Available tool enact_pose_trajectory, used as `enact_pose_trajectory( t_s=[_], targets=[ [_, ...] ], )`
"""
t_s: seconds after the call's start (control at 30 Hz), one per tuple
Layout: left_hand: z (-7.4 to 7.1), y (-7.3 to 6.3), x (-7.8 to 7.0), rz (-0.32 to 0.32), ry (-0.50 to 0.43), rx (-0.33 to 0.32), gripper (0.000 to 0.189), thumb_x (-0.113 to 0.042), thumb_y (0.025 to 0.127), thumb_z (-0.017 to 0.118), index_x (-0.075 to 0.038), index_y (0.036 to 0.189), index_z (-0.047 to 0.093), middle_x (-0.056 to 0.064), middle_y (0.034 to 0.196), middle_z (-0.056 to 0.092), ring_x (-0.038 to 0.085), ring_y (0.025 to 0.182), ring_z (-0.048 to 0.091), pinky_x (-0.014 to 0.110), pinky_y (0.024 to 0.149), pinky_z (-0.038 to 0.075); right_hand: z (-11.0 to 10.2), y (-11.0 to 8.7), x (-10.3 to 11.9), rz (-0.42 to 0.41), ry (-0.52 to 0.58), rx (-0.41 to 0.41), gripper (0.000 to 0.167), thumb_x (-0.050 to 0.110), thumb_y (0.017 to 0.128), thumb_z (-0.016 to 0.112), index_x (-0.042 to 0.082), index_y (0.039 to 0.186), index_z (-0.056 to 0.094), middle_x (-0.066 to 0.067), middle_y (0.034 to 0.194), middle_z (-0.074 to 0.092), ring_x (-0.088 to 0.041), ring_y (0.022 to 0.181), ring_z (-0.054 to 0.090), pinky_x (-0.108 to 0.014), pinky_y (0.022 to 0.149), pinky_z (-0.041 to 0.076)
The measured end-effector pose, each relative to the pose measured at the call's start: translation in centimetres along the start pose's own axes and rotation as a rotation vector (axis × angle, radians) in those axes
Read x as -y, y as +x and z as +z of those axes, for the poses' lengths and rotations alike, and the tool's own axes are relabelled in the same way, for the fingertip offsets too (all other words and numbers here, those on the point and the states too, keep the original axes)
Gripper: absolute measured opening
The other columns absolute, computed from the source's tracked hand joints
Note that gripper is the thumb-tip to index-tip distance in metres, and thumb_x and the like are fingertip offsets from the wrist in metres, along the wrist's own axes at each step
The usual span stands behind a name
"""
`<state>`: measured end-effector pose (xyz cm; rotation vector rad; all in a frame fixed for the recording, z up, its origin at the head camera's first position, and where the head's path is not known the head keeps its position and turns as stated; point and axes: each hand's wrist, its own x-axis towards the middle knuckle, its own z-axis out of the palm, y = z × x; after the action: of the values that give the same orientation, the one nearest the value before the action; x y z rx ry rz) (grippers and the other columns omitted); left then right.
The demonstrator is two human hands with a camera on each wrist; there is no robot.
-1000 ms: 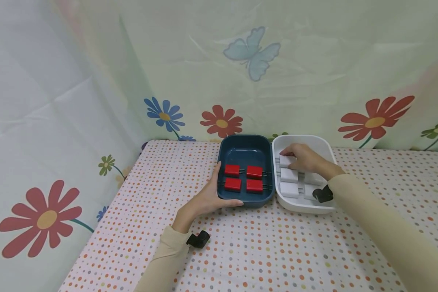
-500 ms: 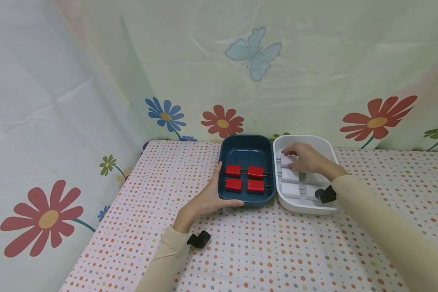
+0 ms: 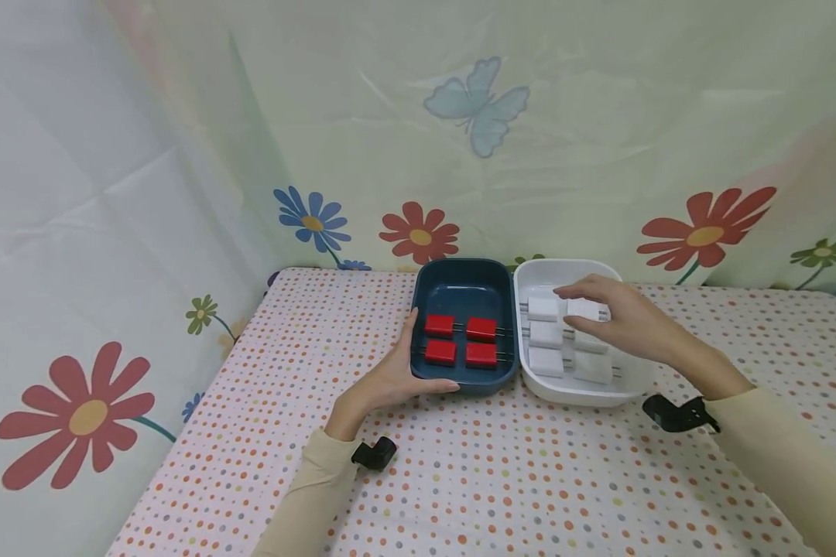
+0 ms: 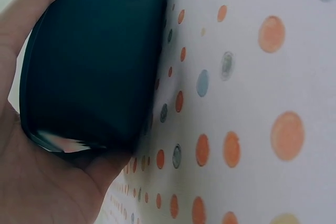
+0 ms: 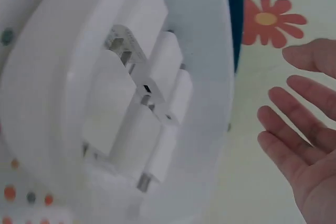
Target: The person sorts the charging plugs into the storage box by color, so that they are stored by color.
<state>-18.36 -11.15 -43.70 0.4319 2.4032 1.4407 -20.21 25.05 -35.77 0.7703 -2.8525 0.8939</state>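
Observation:
At the front left corner of a dark blue tray [image 3: 465,285], my left hand [image 3: 393,377] lies with thumb and fingers spread, touching its front and left walls. Several red plug adapters [image 3: 481,355] lie in that tray in two rows, prongs to the right. Over the right side of the white tray [image 3: 578,396] hovers my right hand [image 3: 623,316], fingers apart and nothing between them. Beneath it sit several white plug adapters [image 3: 546,335], one partly behind the hand. In the right wrist view the hand [image 5: 315,145] is apart from the white adapters [image 5: 165,66].
The two trays stand side by side, touching or nearly so, near the back edge of a table with a dotted cloth [image 3: 501,480]. Behind them hangs a curtain [image 3: 564,155] printed with flowers and a butterfly. A white curtain [image 3: 77,193] hangs at the left.
My right hand has let go of the white plug adapter at the back left of the white tray and moved up and right. The left hand stays on the blue tray.

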Motion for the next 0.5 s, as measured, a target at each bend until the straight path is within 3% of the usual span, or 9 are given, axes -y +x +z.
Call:
enact_pose_trajectory(
  t_s=[0.2, 0.4, 0.5],
  targets=[
    [-0.6, -0.1, 0.2, -0.033, 0.033, -0.015, 0.137, -0.047, 0.079, 0.091, -0.027, 0.168, -0.012, 0.001, 0.174, 0.011, 0.027, 0.156, 0.021, 0.059, 0.119, 0.033, -1.4, -3.6, 0.2, 0.054, -0.067, -0.046, 0.046, 0.010, 0.094, 0.078, -0.003, 0.136, 0.064, -0.032, 0.140, 0.057, -0.056, 0.135, 0.044, -0.080, 0.101, 0.035],
    [-0.7, -0.4, 0.2, -0.023, 0.072, -0.023, 0.135, -0.049, 0.080, 0.089, -0.022, 0.168, -0.010, 0.004, 0.175, 0.008, 0.029, 0.158, 0.017, 0.061, 0.120, 0.031, -0.5, -7.6, -1.0, 0.077, -0.113, -0.150, 0.058, 0.005, 0.088, 0.083, -0.007, 0.138, 0.058, -0.034, 0.137, 0.051, -0.058, 0.125, 0.048, -0.079, 0.091, 0.042],
    [-0.7, -1.0, -0.1, -0.029, 0.158, -0.042, 0.133, -0.052, 0.083, 0.087, -0.021, 0.168, -0.011, 0.005, 0.175, 0.006, 0.030, 0.158, 0.016, 0.060, 0.120, 0.032, 0.2, -9.2, -1.7, 0.112, -0.130, -0.206, 0.062, 0.008, 0.090, 0.082, -0.007, 0.142, 0.054, -0.034, 0.136, 0.049, -0.059, 0.121, 0.048, -0.079, 0.087, 0.043]
  ],
)
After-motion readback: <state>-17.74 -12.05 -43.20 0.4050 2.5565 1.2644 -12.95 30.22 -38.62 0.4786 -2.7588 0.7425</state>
